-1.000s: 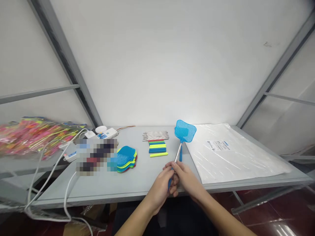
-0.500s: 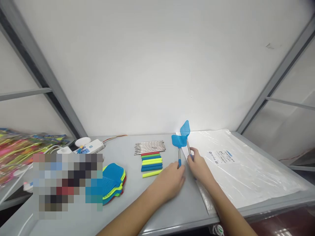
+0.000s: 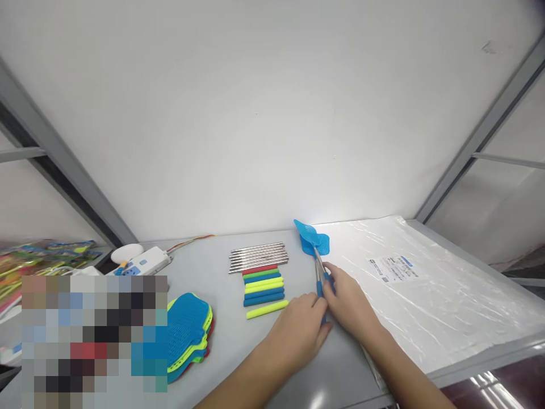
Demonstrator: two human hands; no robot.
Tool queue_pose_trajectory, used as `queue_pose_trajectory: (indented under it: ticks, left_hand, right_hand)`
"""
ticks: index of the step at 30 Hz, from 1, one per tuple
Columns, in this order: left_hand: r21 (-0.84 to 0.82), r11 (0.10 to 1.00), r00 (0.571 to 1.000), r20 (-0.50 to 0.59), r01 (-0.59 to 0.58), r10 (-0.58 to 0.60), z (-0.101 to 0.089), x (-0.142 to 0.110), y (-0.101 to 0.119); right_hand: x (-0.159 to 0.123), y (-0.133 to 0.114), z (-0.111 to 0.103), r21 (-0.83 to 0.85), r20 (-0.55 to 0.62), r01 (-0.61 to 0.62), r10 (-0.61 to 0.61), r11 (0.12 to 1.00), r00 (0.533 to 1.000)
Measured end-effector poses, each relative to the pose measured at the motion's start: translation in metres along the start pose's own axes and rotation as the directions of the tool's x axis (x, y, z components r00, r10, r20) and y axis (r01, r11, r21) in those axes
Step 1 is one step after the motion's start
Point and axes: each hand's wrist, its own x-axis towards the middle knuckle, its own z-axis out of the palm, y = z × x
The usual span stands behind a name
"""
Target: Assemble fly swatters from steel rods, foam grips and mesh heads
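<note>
Two blue fly swatters with thin metal shafts and blue handles stand in front of me, their mesh heads [image 3: 305, 232] overlapping near the wall. My left hand [image 3: 300, 329] is closed around one blue handle [image 3: 319, 288]. The other handle [image 3: 327, 276] is gripped by my right hand [image 3: 351, 298], close beside the left. Their shafts [image 3: 318, 264] nearly meet. Left of my hands lie several coloured handle tubes [image 3: 264, 287] in red, green, blue and yellow. A yellow tube [image 3: 267, 309] lies apart from them, close to my left wrist.
Several metal rods [image 3: 258, 257] lie behind the tubes. A stack of coloured swatter heads [image 3: 189, 329] sits at left, partly under a blurred patch. A power strip [image 3: 147, 261] lies behind it. White plastic packaging [image 3: 426, 301] covers the table's right side.
Both hands have come closer together and slightly nearer to me. The swatter heads have turned and now cross at a different angle. The view has shifted a little.
</note>
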Motion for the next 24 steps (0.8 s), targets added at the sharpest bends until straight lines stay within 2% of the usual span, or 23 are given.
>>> queue_pose_trajectory:
  ticks: [8, 14, 17, 20, 24]
  left_hand:
    - [-0.194, 0.976, 0.995, -0.011, 0.095, -0.099, -0.007, 0.003, -0.006]
    - [-0.127, 0.981, 0.988, -0.017, 0.15, -0.153, -0.012, 0.008, -0.007]
    - [-0.046, 0.992, 0.993, -0.036, 0.113, -0.115, -0.012, 0.008, -0.01]
    - [0.024, 0.998, 0.999, -0.008, 0.05, -0.049, -0.013, 0.005, -0.011]
    - [-0.028, 0.999, 0.999, -0.027, -0.035, 0.034, -0.018, -0.001, -0.008]
  right_hand:
    - [-0.009, -0.009, 0.002, 0.001, 0.052, 0.085, -0.085, 0.996, 0.995]
    - [-0.013, -0.009, -0.002, 0.111, 0.097, 0.087, -0.098, 0.99, 0.99]
    - [-0.013, -0.007, -0.004, 0.186, 0.102, 0.065, -0.085, 0.98, 0.991]
    - [-0.013, -0.006, -0.004, 0.191, 0.109, 0.04, -0.061, 0.981, 0.992]
    - [-0.006, -0.003, -0.006, 0.147, 0.126, 0.044, -0.063, 0.988, 0.99]
